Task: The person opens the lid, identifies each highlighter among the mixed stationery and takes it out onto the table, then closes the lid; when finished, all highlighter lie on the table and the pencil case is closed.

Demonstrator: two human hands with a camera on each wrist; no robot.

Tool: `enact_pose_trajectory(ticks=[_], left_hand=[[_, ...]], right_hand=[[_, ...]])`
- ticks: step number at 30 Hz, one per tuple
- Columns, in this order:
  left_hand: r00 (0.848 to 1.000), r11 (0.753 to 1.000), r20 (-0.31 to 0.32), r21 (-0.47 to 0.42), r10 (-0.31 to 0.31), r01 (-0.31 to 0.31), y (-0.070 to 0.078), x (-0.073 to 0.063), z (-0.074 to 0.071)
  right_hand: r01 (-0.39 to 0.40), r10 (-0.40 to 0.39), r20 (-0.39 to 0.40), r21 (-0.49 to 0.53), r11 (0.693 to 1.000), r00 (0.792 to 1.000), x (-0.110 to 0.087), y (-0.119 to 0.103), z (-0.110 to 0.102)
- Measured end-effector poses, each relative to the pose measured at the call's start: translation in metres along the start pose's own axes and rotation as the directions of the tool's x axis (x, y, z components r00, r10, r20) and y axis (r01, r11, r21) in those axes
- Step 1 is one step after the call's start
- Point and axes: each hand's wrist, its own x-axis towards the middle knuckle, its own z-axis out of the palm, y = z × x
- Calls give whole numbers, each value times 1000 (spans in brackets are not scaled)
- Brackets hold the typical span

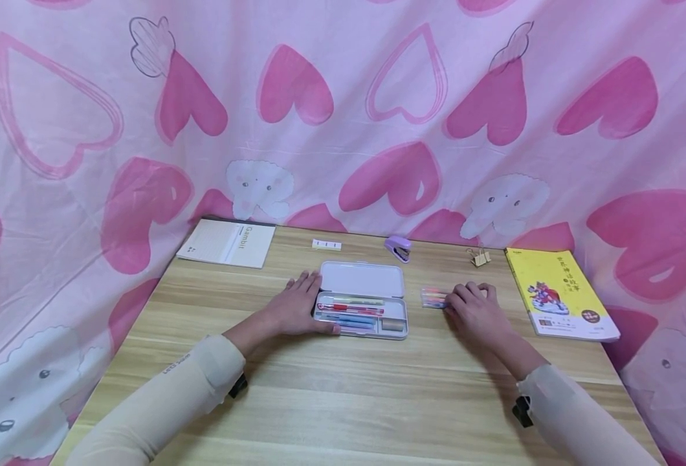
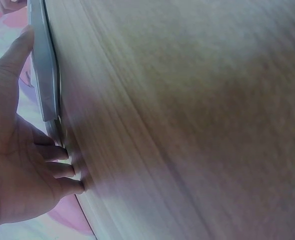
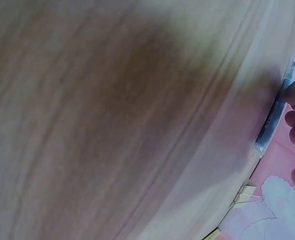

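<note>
A white pencil case [image 1: 392,332] lies with its lid raised at the back. Inside are a red pen [image 1: 349,309], several blue pens [image 1: 345,321] and a grey-brown block [image 1: 392,324]. My left hand [image 1: 296,307] rests against the case's left end, thumb at the front edge and fingers extended toward the lid. The left wrist view shows the thumb touching the case's side [image 2: 43,65] and fingertips on the table. To the right, my right hand [image 1: 475,312] grips the right end of a clear pack of colored pens [image 1: 433,298], the thumb [image 3: 293,92] on its front.
At the back left lies a Gambit notebook [image 1: 226,243]. Along the back edge are a small white card [image 1: 327,244], a purple stapler [image 1: 398,248] and gold binder clips [image 1: 479,257]. A yellow book [image 1: 561,294] lies at the right. A pink heart-print curtain [image 1: 343,116] hangs behind.
</note>
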Motion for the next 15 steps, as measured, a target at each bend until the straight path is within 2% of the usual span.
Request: enact_pose_trajectory(ticks=[6,15], left_hand=[[1000,1000,7,-8,-10,10,1,0,-2],[1000,1000,6,-7,-7,7,0,0,-2]], right_hand=[[1,-1,-12,58,998,1000,13,-7,-4],[33,-26,-54,117,993,998,56,-41,-7]])
